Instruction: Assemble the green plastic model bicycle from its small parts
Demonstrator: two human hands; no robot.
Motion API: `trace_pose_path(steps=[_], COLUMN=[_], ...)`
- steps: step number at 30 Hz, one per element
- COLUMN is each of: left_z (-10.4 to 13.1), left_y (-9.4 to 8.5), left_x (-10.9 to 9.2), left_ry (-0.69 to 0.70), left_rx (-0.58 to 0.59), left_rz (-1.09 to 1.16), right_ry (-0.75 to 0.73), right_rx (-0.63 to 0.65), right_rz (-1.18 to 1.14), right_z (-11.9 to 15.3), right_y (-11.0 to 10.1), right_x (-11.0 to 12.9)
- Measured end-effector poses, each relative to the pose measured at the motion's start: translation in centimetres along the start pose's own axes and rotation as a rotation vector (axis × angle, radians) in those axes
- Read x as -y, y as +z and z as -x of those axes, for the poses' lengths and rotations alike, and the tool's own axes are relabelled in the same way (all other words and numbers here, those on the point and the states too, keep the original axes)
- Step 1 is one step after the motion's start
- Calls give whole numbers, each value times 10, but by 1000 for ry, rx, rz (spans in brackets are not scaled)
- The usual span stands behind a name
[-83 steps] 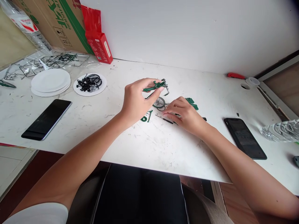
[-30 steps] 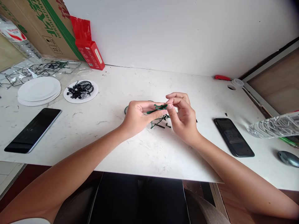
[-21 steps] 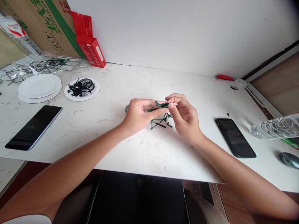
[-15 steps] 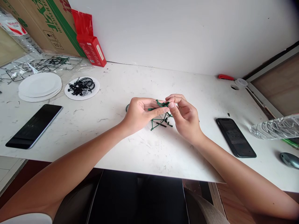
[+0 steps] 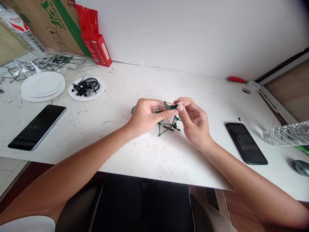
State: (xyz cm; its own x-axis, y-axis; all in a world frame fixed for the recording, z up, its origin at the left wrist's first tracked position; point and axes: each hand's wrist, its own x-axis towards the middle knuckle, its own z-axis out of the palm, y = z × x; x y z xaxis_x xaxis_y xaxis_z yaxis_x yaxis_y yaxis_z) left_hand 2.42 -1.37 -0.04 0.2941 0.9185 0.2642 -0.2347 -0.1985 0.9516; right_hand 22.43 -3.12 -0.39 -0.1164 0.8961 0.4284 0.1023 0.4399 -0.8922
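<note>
Curved green bicycle part (image 5: 169, 106) sits up in the air between both hands, over the middle of the white tabletop (image 5: 135, 154). Its long axis runs roughly from side to side, with the free, curled-up end toward the left hand (image 5: 148, 117) and the other end in the fingertips of the right hand (image 5: 194, 124). Left thumb and fingers pinch it from the left; right thumb and forefinger grip its right end, so the right hand is nearer to that tip.

Just below the fingertips, toward the near edge, is a green bicycle frame (image 5: 166, 124), its thin tubes slanting up to the right toward the two thumbs. Whether it hangs from the grip or rests on the tabletop cannot be told. A thin dark rod (image 5: 168, 128) lies beside it, partly hidden. Behind the left wrist, the rim of a spoked wheel (image 5: 133, 110) peeks out.

Farther off, a black phone (image 5: 246, 143) lies toward the right edge, and a paper plate of black bicycle parts (image 5: 86, 87) stands toward the far left corner.
</note>
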Motion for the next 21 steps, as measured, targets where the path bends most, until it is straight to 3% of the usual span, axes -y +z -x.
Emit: trace_pose_path(steps=[12,17,21], left_z=[-1,-2,-3], left_y=[-5,-5,-4], left_x=[8,9,8], left_ry=[0,-45,-86], left_rx=[13,11,6], left_rz=[16,41,70], right_ry=[-127,-268,-298], right_rx=[-16,-52,-54], right_rz=[135,240,242], right_z=[-5,-5,-5], right_y=[-8,-8,-8], right_x=[-6,-7,-8])
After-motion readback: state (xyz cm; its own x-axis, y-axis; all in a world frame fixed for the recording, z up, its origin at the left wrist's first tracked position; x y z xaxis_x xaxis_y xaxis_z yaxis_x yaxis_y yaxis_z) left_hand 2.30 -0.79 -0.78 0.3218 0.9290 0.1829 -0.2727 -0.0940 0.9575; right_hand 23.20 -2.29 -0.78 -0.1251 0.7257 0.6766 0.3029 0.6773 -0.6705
